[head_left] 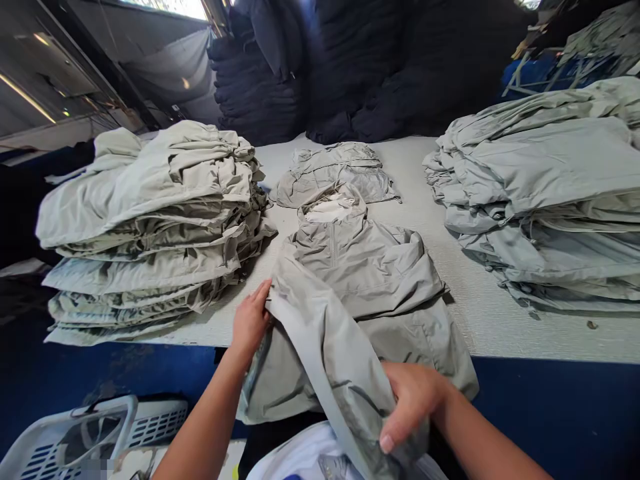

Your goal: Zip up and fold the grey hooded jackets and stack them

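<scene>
A light grey jacket [365, 273] with a hood and a front zip lies spread on the white table [500, 333], its lower part hanging over the front edge. One sleeve runs diagonally across it toward my body. My right hand [413, 400] is closed around the lower end of that sleeve, thumb on top. At the jacket's left side, my left hand [253, 317] has its fingertips against the cloth near the upper part of the sleeve, fingers pressed together. Behind the hood lies another folded grey garment [340, 170].
Tall piles of similar garments stand on the left [155, 200] and on the right [555, 180]. Dark cloth stacks [360, 67] rise at the back. A white plastic basket [125, 427] sits below the table at the lower left.
</scene>
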### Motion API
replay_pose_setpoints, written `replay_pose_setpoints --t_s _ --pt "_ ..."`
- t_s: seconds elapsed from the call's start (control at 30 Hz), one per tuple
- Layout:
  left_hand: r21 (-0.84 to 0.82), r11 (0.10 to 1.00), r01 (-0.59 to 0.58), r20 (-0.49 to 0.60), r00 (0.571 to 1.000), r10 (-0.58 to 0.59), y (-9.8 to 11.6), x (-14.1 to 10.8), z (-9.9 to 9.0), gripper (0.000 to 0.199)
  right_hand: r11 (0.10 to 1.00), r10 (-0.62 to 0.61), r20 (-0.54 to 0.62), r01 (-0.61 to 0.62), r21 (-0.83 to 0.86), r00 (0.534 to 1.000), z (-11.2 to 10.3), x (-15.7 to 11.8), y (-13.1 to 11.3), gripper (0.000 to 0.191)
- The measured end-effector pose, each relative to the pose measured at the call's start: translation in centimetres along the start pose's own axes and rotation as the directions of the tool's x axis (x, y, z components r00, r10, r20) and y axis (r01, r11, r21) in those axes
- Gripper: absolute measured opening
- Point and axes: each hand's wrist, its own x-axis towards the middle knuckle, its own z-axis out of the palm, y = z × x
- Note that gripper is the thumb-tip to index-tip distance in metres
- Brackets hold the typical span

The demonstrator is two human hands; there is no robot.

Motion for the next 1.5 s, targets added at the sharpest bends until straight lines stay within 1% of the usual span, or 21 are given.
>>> replay_pose_setpoints --t_s 0.1,0.2,0.27,0.33,0.4,0.43,0.47,0.5,0.57,0.63,0.67,0.77,0.83,0.93,0.97,1.0,1.1,1.2,1.3,1.4,1.5 --pt "-0.013 0.984 0.178 -0.023 0.984 -0.178 -1.9 -0.3 -0.8 0.081 0.923 -0.023 -0.221 -0.064 -0.380 0.975 -2.1 -4.4 -2.8 0.084" --pt "-0.079 0.973 0.217 -0.065 0.973 -0.222 -3.3 -0.6 -0.6 0.084 0.863 -0.148 -0.470 -0.118 -0.491 0.870 -4.0 -7.8 -5.0 0.059" --pt "-0.159 0.977 0.145 -0.093 0.983 -0.161 -4.0 -0.7 0.1 0.085 0.873 -0.263 -0.625 -0.095 -0.478 0.735 -5.5 -9.0 -5.5 0.045" --pt "-0.216 0.975 0.048 -0.118 0.990 -0.075 -4.5 -0.7 0.9 0.085 0.849 -0.375 -0.754 -0.128 -0.514 0.540 -7.4 -9.1 -5.3 0.040" --pt "-0.235 0.971 -0.033 -0.122 0.992 0.005 -4.7 -0.6 1.3 0.083 0.754 -0.498 -0.805 -0.298 -0.586 0.323 -9.2 -8.4 -4.7 0.037" --pt "-0.232 0.970 -0.066 -0.118 0.992 0.040 -4.8 -0.5 1.4 0.080 0.682 -0.560 -0.790 -0.404 -0.610 0.249 -10.0 -7.8 -4.2 0.036" --pt "-0.221 0.971 -0.096 -0.115 0.991 0.071 -4.7 -0.5 1.3 0.077 0.602 -0.612 -0.758 -0.489 -0.631 0.226 -10.6 -7.1 -3.7 0.036" --pt "-0.200 0.972 -0.123 -0.114 0.988 0.102 -4.6 -0.4 1.1 0.072 0.525 -0.648 -0.721 -0.540 -0.658 0.247 -11.0 -6.4 -3.1 0.036" --pt "-0.149 0.972 -0.183 -0.121 0.979 0.166 -3.9 -0.4 0.5 0.064 0.406 -0.638 -0.671 -0.574 -0.711 0.379 -11.5 -4.8 -1.9 0.037" --pt "-0.117 0.958 -0.262 -0.108 0.962 0.250 -3.1 -0.4 0.0 0.058 0.342 -0.541 -0.685 -0.615 -0.710 0.489 -11.5 -3.3 -0.8 0.042" --pt "-0.112 0.947 -0.302 -0.080 0.952 0.294 -2.6 -0.4 -0.1 0.053 0.323 -0.483 -0.715 -0.657 -0.681 0.504 -11.5 -2.7 -0.5 0.042" --pt "-0.074 0.934 -0.349 0.032 0.935 0.352 -1.8 -0.5 0.2 0.040 0.310 -0.390 -0.785 -0.734 -0.604 0.481 -11.8 -1.9 -0.4 0.029" --pt "-0.030 0.947 -0.321 0.073 0.944 0.322 -1.7 -0.6 0.5 0.039 0.338 -0.484 -0.758 -0.705 -0.623 0.438 -12.4 -2.2 -1.0 0.032" --pt "-0.032 0.960 -0.278 0.100 0.955 0.280 -1.7 -1.0 0.4 0.037 0.329 -0.696 -0.662 -0.696 -0.638 0.278 -13.3 -3.2 -2.0 0.040" --pt "-0.050 0.959 -0.279 0.109 0.953 0.283 -1.5 -1.1 0.2 0.035 0.322 -0.721 -0.653 -0.721 -0.613 0.234 -13.4 -3.5 -2.2 0.041" --pt "-0.071 0.955 -0.288 0.113 0.949 0.295 -1.1 -1.2 -0.1 0.036 0.317 -0.722 -0.659 -0.745 -0.587 0.212 -13.4 -3.5 -2.4 0.040" --pt "-0.115 0.931 -0.345 0.035 0.936 0.351 0.9 -0.9 -0.8 0.051 0.304 -0.693 -0.682 -0.764 -0.569 0.232 -12.7 -2.6 -2.5 0.039" --pt "-0.090 0.918 -0.387 -0.060 0.922 0.383 3.7 -0.3 0.0 0.067 0.249 -0.729 -0.635 -0.767 -0.592 0.254 -11.9 -0.5 -1.6 0.046" --pt "-0.010 0.927 -0.375 0.048 0.926 0.375 5.8 0.5 2.6 0.083 0.233 -0.671 -0.689 -0.804 -0.548 0.274 -12.5 1.1 0.3 0.049" --pt "0.056 0.932 -0.359 0.183 0.921 0.344 6.4 0.9 5.1 0.078 0.254 -0.555 -0.770 -0.817 -0.518 0.316 -13.9 1.5 1.9 0.051" --pt "0.073 0.928 -0.365 0.195 0.918 0.345 6.0 1.1 5.6 0.076 0.270 -0.458 -0.810 -0.811 -0.520 0.367 -14.9 0.7 2.0 0.051"
